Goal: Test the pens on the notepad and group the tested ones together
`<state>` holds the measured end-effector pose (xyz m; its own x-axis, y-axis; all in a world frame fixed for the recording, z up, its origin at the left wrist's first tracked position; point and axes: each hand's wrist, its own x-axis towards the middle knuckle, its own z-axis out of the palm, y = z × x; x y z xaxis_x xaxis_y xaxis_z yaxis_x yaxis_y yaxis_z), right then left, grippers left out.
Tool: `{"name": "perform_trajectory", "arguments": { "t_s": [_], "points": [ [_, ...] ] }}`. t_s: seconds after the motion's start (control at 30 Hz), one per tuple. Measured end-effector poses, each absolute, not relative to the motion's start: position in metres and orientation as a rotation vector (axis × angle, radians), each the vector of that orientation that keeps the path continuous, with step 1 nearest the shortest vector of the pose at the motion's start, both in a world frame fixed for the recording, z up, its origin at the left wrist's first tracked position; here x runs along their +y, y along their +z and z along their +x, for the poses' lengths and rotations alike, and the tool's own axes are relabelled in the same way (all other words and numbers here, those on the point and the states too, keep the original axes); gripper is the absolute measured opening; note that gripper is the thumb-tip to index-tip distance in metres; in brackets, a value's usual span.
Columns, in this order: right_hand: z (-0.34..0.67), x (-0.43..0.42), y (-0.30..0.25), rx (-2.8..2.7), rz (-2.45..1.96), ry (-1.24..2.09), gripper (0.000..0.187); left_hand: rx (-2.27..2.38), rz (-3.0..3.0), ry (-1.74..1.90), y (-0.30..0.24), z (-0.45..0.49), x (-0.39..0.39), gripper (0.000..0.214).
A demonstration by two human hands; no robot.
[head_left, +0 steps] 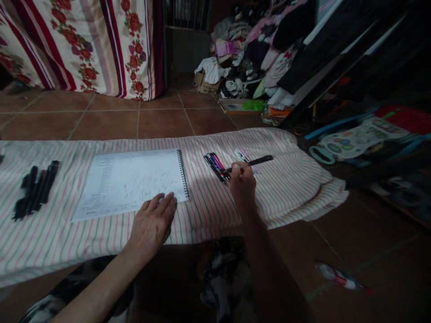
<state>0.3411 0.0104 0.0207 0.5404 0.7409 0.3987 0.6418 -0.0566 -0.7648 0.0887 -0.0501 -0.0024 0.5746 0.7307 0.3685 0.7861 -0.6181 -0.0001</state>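
Observation:
My left hand (153, 222) lies flat, fingers stretched out, on the lower right corner of a spiral notebook (131, 179). The notebook is open to a pale page with faint marks and writing, its wire binding on the right. My right hand (243, 181) is closed around a black pen (261, 160), which sticks out to the right above the cloth. Just left of that hand lies a small group of pens (214, 166), dark with some red and purple. Partly behind the pen is a pale, colourful pack (241, 155) whose kind I cannot make out.
A striped cloth (286, 188) covers the table. Several black markers (37, 188) lie at its left. Beyond are a floral curtain (90, 45), a heap of clothes (249, 49) and a toy-like item (357, 139). A bottle-like object (340, 277) lies on the tiled floor.

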Motion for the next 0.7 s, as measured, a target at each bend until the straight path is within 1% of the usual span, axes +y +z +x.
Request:
{"name": "perform_trajectory", "arguments": {
  "t_s": [0.07,0.13,0.23,0.3,0.47,0.7],
  "points": [
    [0.354,0.012,0.018,-1.151,-1.791,0.042,0.028,-1.275,-2.648,-0.504,-0.003,0.086,-0.051,0.041],
    [0.363,0.012,0.016,-1.120,-1.824,0.007,0.028,-1.261,-2.648,-0.497,-0.003,0.085,-0.051,0.043],
    [0.369,0.012,0.015,-1.066,-1.883,-0.022,0.040,-1.230,-2.643,-0.479,-0.001,0.085,-0.052,0.043],
    [0.370,0.011,0.013,-1.034,-1.906,-0.048,0.043,-1.231,-2.638,-0.469,-0.001,0.085,-0.052,0.043],
    [0.373,0.013,0.005,-1.141,-1.971,-0.128,0.021,-1.240,-2.647,-0.466,0.000,0.085,-0.052,0.044],
    [0.371,0.015,-0.004,-1.149,-1.989,-0.124,0.020,-1.235,-2.643,-0.457,-0.003,0.084,-0.052,0.045]
  ]
}}
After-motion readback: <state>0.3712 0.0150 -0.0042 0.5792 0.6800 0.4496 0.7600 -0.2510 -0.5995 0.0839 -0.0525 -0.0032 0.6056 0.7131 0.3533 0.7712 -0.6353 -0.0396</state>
